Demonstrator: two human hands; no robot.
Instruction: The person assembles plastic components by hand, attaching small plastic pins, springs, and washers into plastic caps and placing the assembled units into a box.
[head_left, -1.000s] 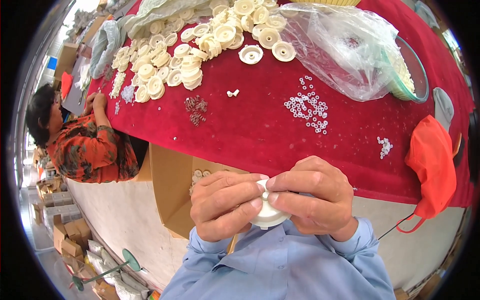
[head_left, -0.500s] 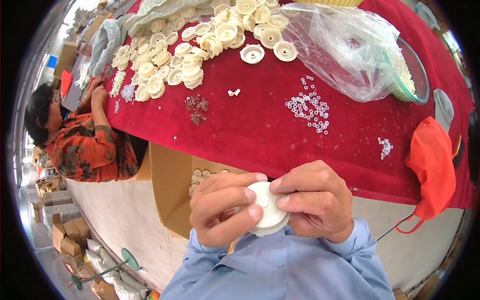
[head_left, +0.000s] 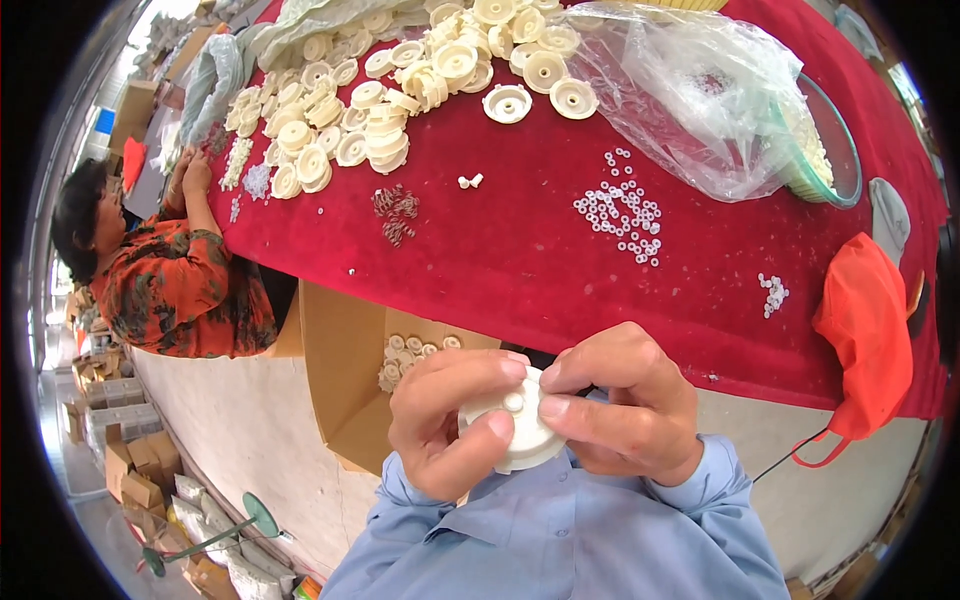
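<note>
A white round plastic cap [head_left: 530,447] with a small raised knob is held in front of my chest, just off the table's near edge. My left hand [head_left: 436,418] grips its left side, thumb and index finger on the top face. The fingers of my right hand [head_left: 636,402] pinch at the cap's upper right edge; whether a small part sits between those fingertips is hidden. The cap's underside is out of sight.
On the red tablecloth [head_left: 480,265] lie many cream round plastic parts [head_left: 380,130], brown springs [head_left: 397,213], white rings [head_left: 622,212] and two small white pieces [head_left: 470,182]. A cardboard box [head_left: 345,385] holds similar parts. A glass bowl [head_left: 848,165] stands right; a co-worker [head_left: 185,285] sits left.
My hands and the cap have shifted slightly left, and the cap is turned a little. My left fingers are spread wider over it. The co-worker's hands have moved slightly.
</note>
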